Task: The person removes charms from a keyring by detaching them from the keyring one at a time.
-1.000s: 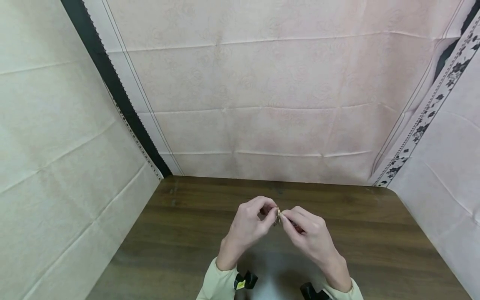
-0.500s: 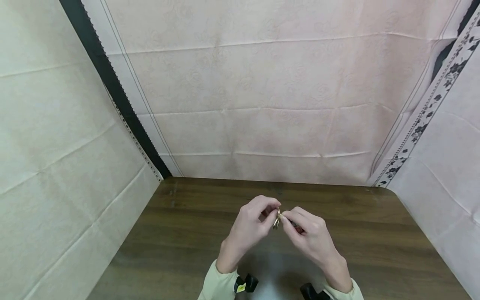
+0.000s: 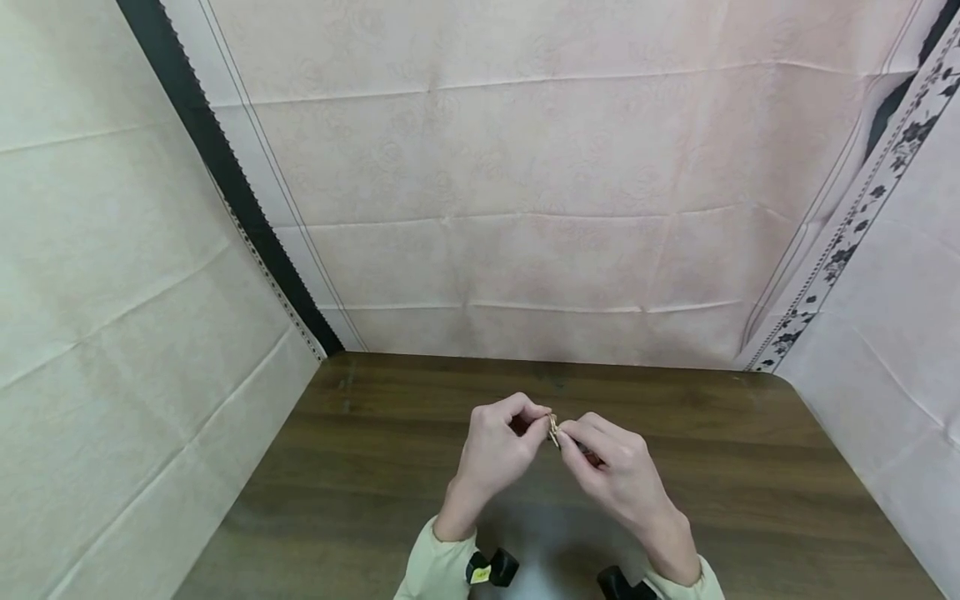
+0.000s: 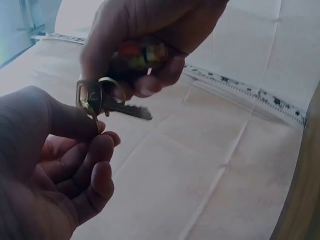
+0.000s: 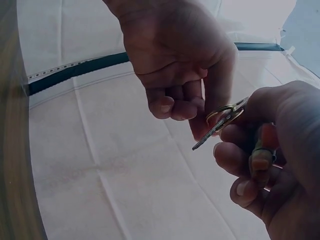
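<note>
Both hands are meeting above the table (image 3: pixel 360 467). The left hand (image 3: pixel 497 447) is pinching a key ring (image 4: pixel 94 95); the right hand (image 3: pixel 611 471) is clamping its colourful fob (image 4: pixel 140 54), whose print looks unreadable.

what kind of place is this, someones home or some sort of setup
Probably a makeshift recording booth, not a lived-in room. Creased pale cloth sheets hang as walls on three sides of a dark wooden table. Above it the left hand and right hand pinch a key ring with a key.

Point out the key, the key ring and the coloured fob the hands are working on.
key (image 4: pixel 127 110): left wrist view, middle of the blade.
key ring (image 4: pixel 106 81): left wrist view, top of the brass loop.
coloured fob (image 5: pixel 262 150): right wrist view, its middle, between the fingers.
</note>
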Motion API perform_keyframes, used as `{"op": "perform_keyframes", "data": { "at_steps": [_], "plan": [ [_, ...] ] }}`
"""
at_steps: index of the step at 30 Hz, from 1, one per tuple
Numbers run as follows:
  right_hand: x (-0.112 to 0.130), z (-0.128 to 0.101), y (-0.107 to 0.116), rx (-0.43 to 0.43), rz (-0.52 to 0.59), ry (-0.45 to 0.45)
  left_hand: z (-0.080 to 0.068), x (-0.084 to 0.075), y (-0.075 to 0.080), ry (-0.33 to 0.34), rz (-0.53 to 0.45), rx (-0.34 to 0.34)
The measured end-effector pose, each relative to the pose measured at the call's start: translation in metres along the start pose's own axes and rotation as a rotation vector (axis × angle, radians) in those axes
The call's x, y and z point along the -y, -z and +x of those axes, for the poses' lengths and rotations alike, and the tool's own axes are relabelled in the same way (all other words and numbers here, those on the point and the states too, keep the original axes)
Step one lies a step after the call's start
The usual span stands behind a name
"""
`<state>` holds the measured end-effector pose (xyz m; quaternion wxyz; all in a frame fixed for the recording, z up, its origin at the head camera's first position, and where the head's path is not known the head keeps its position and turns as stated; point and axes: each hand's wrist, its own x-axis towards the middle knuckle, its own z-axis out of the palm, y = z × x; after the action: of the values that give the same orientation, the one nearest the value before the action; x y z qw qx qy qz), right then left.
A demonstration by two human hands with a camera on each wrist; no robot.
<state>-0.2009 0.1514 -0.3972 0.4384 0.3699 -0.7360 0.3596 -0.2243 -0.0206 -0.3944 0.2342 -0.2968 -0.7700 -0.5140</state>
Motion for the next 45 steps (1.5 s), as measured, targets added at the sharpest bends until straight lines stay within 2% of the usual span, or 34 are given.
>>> {"op": "perform_keyframes", "data": {
  "at_steps": [4,7,8,10,15,17,21,23,28,32,35,38,45],
  "plan": [
    [0.002,0.002,0.001,0.001,0.048,0.021,0.004,0.005,0.002,0.105,-0.042,-0.062],
    [0.006,0.003,0.001,0.001,0.090,0.044,0.006,0.011,0.008,0.167,-0.064,-0.139],
    [0.007,0.004,0.001,0.000,0.094,0.047,0.006,0.013,0.010,0.176,-0.074,-0.145],
    [0.008,0.005,0.001,-0.004,0.084,0.042,0.006,0.015,0.013,0.177,-0.068,-0.128],
    [0.007,0.006,0.000,-0.015,0.063,0.008,0.005,0.015,0.012,0.177,-0.059,-0.036],
    [0.004,0.006,0.000,-0.015,0.055,-0.001,0.005,0.015,0.010,0.168,-0.066,-0.037],
    [-0.002,0.005,0.000,-0.010,0.048,-0.026,0.006,0.015,0.009,0.120,-0.075,-0.083],
    [-0.005,0.004,0.001,-0.002,0.073,-0.053,0.006,0.014,0.010,0.101,-0.069,-0.083],
    [-0.006,-0.003,0.010,0.020,0.170,-0.143,0.003,0.010,0.015,0.090,-0.052,0.033],
    [-0.009,-0.006,0.016,0.068,0.178,-0.246,0.004,0.013,0.016,0.103,-0.030,0.119],
    [-0.010,-0.005,0.021,0.122,0.113,-0.330,0.005,0.018,0.015,0.117,-0.013,0.166],
    [-0.015,-0.007,0.026,0.175,0.039,-0.371,0.003,0.023,0.016,0.133,0.004,0.201],
    [-0.029,-0.017,0.032,0.216,-0.119,-0.346,-0.004,0.037,0.021,0.176,0.024,0.284]
  ]
}}
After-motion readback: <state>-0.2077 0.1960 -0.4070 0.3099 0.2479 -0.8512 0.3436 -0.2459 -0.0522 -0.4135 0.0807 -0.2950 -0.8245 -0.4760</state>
